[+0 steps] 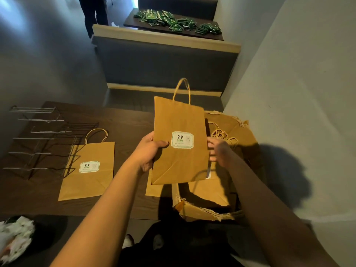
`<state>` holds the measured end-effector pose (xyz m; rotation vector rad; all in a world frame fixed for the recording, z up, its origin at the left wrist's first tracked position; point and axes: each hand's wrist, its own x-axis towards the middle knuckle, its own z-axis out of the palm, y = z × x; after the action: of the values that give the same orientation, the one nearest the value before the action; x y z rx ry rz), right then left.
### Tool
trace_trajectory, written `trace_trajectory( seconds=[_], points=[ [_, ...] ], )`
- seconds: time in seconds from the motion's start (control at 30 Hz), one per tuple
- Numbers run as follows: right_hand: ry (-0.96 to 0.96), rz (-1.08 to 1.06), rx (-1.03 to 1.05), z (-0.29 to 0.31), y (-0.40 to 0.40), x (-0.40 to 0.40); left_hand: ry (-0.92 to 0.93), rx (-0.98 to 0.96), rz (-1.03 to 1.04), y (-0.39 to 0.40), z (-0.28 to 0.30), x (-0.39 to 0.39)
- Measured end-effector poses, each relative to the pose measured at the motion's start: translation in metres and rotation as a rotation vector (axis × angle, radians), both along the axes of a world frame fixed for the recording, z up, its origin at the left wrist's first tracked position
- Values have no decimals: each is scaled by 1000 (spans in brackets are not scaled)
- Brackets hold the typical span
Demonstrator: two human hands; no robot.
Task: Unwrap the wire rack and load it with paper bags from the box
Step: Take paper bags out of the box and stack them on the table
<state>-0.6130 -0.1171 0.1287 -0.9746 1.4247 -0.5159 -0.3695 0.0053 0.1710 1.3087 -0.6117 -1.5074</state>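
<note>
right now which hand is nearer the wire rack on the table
Left. The left hand grips the held paper bag's left edge, on the side toward the wire rack. The right hand is at the bag's right edge, over the box.

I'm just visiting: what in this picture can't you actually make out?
- Head view: how many bags remain in the torn box; the held paper bag and the right hand cover them.
- The small print on the held bag's label; too small beyond "9.9".
- The white heap at bottom left; blurred and cut by the edge.
- The left hand fingers behind the bag; hidden by it.
</note>
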Motion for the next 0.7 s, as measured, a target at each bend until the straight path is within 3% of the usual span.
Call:
trace_trajectory(
  seconds=[0.07,0.13,0.27,0.37,0.53,0.6,0.7],
  points=[
    [340,-61,-58,-24,4,-8,-12,40,23,1,-8,8],
    [690,10,-107,-50,15,-20,-7,81,75,3,-13,11],
    [943,136,-52,-89,45,-28,2,143,143,8,-23,17],
    [977,108,-86,-96,48,-30,13,173,187,11,-33,23],
    [671,16,-81,-84,38,-49,30,205,235,14,-45,26],
    [567,19,-156,-62,35,-53,29,212,243,13,-47,26],
    [606,36,-346,-21,26,-58,-27,204,245,12,-50,31]
  ],
)
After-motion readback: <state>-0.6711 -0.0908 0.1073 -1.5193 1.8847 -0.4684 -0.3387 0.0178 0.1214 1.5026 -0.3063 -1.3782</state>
